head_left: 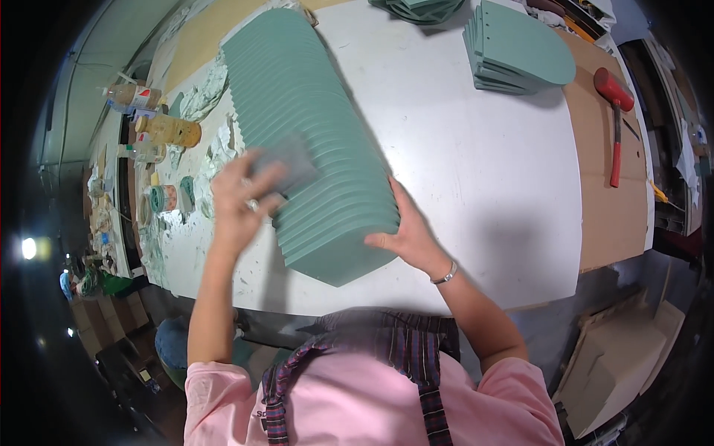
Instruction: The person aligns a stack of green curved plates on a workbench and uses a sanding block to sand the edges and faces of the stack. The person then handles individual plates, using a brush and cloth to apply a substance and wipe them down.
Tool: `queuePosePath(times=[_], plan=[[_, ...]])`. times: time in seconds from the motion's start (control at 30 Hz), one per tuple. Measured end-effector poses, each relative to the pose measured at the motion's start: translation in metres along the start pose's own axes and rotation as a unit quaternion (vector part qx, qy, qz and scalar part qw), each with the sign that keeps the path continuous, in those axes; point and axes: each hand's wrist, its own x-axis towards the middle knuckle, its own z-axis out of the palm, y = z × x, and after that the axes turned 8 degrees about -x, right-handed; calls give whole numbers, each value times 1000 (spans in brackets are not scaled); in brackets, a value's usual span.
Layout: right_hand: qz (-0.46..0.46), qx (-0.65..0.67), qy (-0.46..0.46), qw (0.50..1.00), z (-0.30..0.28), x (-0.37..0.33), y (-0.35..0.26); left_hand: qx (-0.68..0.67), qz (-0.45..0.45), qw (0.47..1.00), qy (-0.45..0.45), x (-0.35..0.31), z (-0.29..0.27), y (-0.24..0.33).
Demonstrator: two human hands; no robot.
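- Green panels, packed face to face in a long row [327, 141], lie on the white tabletop [476, 178] straight ahead of us, slanting from the upper left toward the near edge; we judge that they are pressed together so their curved edges make one continuous surface.
- Our right hand [409, 230] is spread wide at the near right corner, thumb on the end face and fingers along the side, probably to brace the row against slipping.
- Our left hand [245, 201] has its fingers bent over a grey pad [290, 165], pinching its near part as far as we can tell, with the pad laid on the row's curved upper surface, perhaps flat to spread pressure evenly.
- Loose panels [520, 48] sit stacked to the upper right, and a red mallet [616, 126] rests on cardboard [595, 215], both seemingly kept apart from the working space.
- Blur hides the pad's exact outline and our left fingertips; our right fingers are partly lost behind the row's side.
- Another green pile [420, 9] is cut off by the top edge.
- We cannot make out the row's underside, nor what the jar [171, 131] on the left contains.
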Motion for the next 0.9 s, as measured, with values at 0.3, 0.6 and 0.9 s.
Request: queuePosePath(times=[0.3,0.6,0.9], plan=[[-20,24,14,999,-1,0,10,18,50,997,-62,2,-4,64],[-30,-38,62,997,7,-4,11,-8,-53,999,13,-71,6,61],[-37,21,33,999,13,-5,5,-95,-307,916,241,-194,13,26]])
